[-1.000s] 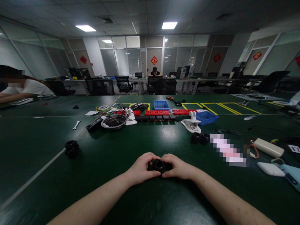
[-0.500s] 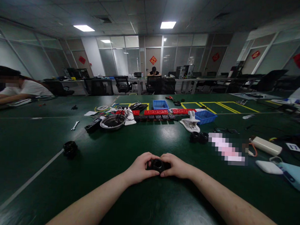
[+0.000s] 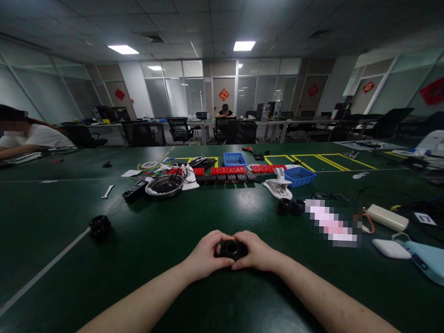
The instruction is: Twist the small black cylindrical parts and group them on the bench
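Both hands meet around a black round part with a hole in its middle (image 3: 232,247), low over the green table in front of me. My left hand (image 3: 208,254) grips it from the left, thumb along the near side. From the right, my right hand (image 3: 255,252) has its fingers curled over the part, its thumb close to the left thumb. The fingers cover much of the part. A similar black ribbed part (image 3: 99,228) sits on the table to the left. Two more black round parts (image 3: 291,206) stand together ahead on the right.
Across the middle lie red socket strips (image 3: 228,170), blue trays (image 3: 298,177), a metal bowl (image 3: 164,186) and a white clip stand (image 3: 279,184). A wrench (image 3: 108,191) is at left. A power bank (image 3: 387,217) and light-blue case (image 3: 431,261) lie right. A person (image 3: 28,133) leans on the table's left.
The view has shifted slightly, so the scene sits a little lower and to the left. My right hand's fingers have closed further over the black part, which both hands still hold.
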Tool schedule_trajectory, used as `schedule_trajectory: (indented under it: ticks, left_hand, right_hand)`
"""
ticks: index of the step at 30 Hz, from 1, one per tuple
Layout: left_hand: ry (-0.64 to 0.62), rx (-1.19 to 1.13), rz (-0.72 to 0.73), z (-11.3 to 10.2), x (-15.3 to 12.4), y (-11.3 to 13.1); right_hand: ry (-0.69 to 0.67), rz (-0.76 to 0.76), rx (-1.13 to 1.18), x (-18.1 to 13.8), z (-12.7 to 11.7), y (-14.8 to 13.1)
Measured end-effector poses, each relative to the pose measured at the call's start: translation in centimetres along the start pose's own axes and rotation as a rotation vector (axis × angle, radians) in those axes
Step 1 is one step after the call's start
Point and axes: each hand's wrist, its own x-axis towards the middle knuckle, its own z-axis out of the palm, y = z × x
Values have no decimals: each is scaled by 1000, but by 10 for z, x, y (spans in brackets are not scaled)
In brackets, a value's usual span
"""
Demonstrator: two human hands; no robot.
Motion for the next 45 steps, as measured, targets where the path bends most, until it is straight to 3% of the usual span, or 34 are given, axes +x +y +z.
schedule_trajectory:
  ticks: [6, 9, 13, 19, 26, 38, 45]
  left_hand:
    - [192, 74, -156, 12, -4, 7]
    - [223, 88, -169, 14, -5, 6]
    - [152, 37, -113, 10, -2, 2]
    - [26, -12, -19, 0, -1, -1]
    - [-62, -62, 15, -4, -2, -1]
    - [-55, -26, 91, -6, -4, 2]
    - [-31, -15, 59, -4, -2, -4]
  right_hand:
    - [150, 134, -128, 1, 15, -6]
    - [183, 160, -223, 1, 18, -11]
    - [146, 118, -244, -1, 12, -13]
    - [-24, -52, -39, -3, -6, -3]
    - [-132, -95, 62, -3, -14, 4]
    - [-131, -100, 54, -3, -14, 2]
    - [-126, -109, 53, -3, -12, 4]
